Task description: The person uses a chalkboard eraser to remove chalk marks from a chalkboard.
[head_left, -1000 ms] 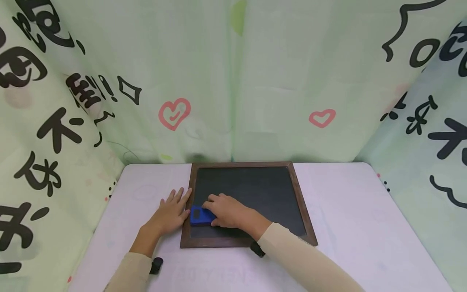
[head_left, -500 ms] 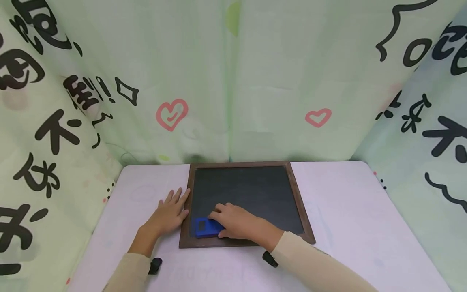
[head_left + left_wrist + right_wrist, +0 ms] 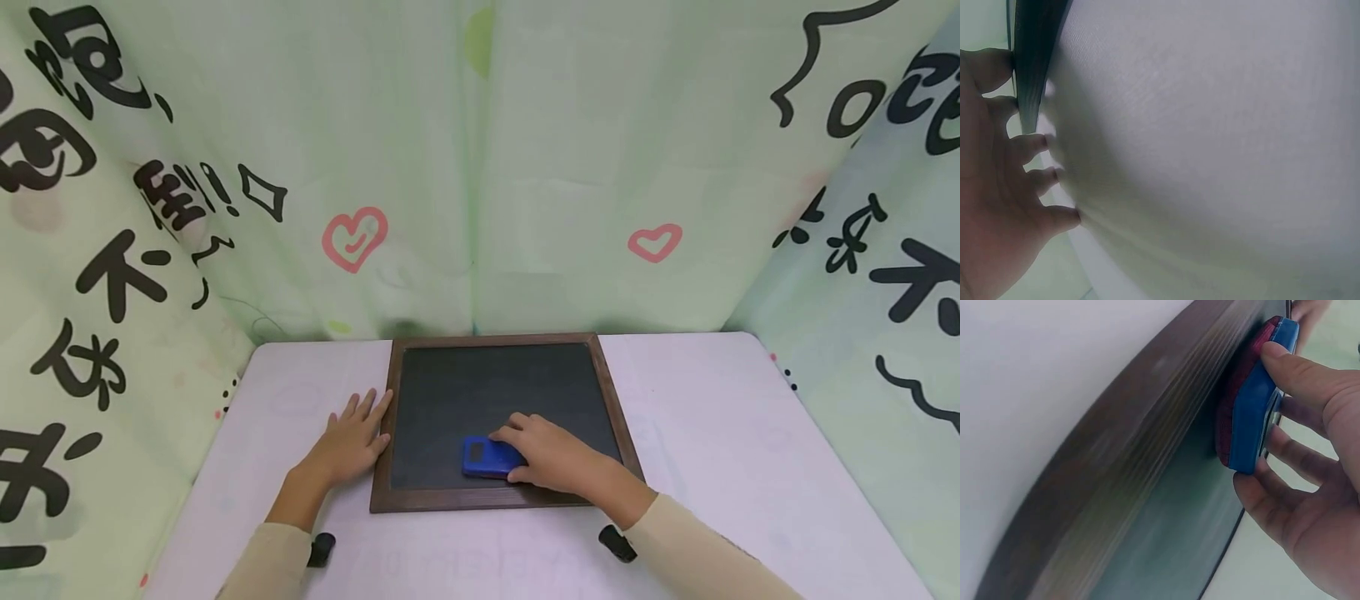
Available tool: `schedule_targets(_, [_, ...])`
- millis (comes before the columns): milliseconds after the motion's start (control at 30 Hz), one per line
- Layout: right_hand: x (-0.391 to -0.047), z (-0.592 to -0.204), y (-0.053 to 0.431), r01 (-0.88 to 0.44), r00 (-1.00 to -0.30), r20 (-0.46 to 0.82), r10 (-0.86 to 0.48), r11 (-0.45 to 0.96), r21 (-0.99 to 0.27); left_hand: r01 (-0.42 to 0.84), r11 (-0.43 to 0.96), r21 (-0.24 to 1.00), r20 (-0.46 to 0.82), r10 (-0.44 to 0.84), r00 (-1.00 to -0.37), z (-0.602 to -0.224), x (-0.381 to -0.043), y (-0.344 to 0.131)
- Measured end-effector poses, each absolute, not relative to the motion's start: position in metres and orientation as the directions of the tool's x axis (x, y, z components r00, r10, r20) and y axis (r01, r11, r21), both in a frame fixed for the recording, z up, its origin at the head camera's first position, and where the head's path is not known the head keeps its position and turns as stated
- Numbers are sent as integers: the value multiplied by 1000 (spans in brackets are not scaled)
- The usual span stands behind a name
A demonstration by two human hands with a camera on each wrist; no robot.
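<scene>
A blackboard [image 3: 495,392] in a brown wooden frame lies on the table. My right hand [image 3: 555,454] grips a blue board eraser [image 3: 489,457] near the lower middle of the board. In the right wrist view the eraser [image 3: 1254,406] shows a dark red pad facing the board, with thumb and fingers on its edges. My left hand [image 3: 345,446] lies with spread, straight fingers at the left side of the frame. Seen from the left wrist, the thumb and index finger of the left hand [image 3: 1004,169] touch the frame's edge [image 3: 1038,56], and the other fingertips meet the table.
The white table [image 3: 712,433] extends on both sides of the board. Pale green curtains [image 3: 555,167] with black characters and pink hearts stand behind and at the sides. A small black device [image 3: 617,543] sits at the right wrist, another black device [image 3: 322,550] at the left.
The right hand has slid the eraser rightward along the lower part of the board, from the left side toward the middle. My left hand stays in place at the frame.
</scene>
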State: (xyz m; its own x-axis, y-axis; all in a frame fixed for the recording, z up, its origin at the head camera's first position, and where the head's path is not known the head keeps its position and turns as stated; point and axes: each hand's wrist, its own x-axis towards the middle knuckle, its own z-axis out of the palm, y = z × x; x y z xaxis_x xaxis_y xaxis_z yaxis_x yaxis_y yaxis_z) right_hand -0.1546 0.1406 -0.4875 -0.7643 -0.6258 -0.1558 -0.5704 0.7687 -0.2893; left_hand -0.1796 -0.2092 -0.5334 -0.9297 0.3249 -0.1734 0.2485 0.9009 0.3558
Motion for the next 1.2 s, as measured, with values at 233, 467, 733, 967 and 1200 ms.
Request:
schedule_targets(233, [-160,-489,181,-473,-829,-158,-536,824,-311,247,897,367,-172,326,-930,-534,-178,-209])
schedule_targets(467, [-168,-487,223,-394,-881,-145,-450,868,-301,249,895,371,-160,326,-932,-536,-177,-210])
schedule_targets(733, [-175,-487,246,-329,-912,-136,-386,889,-319,244,894,375,-167,324,-931,-535,-177,-211])
schedule_targets(967, [-179,-490,242,-312,-929,-108,-353,907,-284,234,897,374,-179,317,-931,-532,-176,-210])
schedule_targets(1200, [-186,-498,237,-237,-967,-27,-252,937,-255,237,896,375,-177,321,-931,-533,-178,-209])
